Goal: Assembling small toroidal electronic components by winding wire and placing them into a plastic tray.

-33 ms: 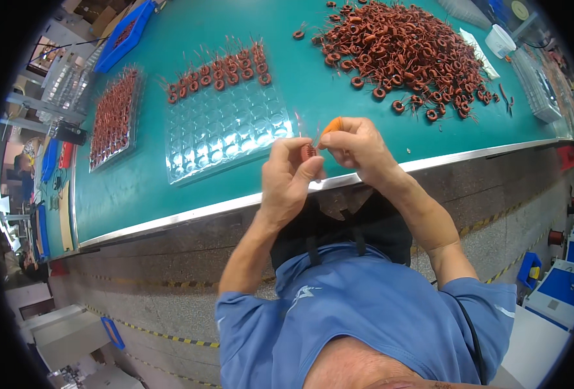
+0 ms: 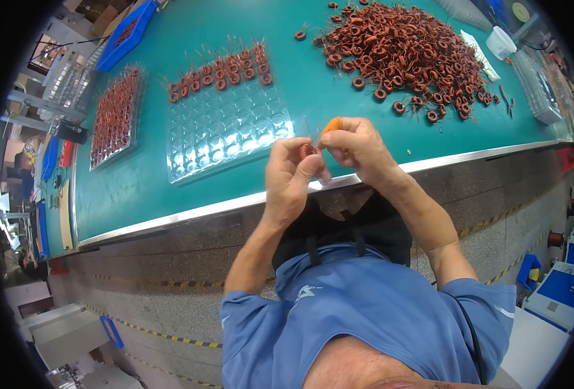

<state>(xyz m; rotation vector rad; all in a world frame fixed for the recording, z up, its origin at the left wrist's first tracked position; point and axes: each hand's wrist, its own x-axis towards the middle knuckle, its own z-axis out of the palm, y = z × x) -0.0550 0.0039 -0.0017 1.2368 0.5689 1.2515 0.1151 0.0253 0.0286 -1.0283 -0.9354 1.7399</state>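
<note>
1. Left hand (image 2: 287,178): thumb and fingers pinching one copper-red coil (image 2: 307,150), held up over the table's near edge.
2. Right hand (image 2: 361,150): fingertips bunched right beside coil's wires; can't tell if a wire is pinched. Orange piece (image 2: 333,126) at index finger, cover or tool unclear.
3. Left fingers and thumb hide much of coil.
4. Transparent tray (image 2: 225,139), left of hands: coils in far rows. Fuller tray (image 2: 114,120) farther left.
5. Big loose coil pile (image 2: 403,55) beyond right hand; white cup (image 2: 500,43) past it.
6. Green table (image 2: 326,84) underneath.
</note>
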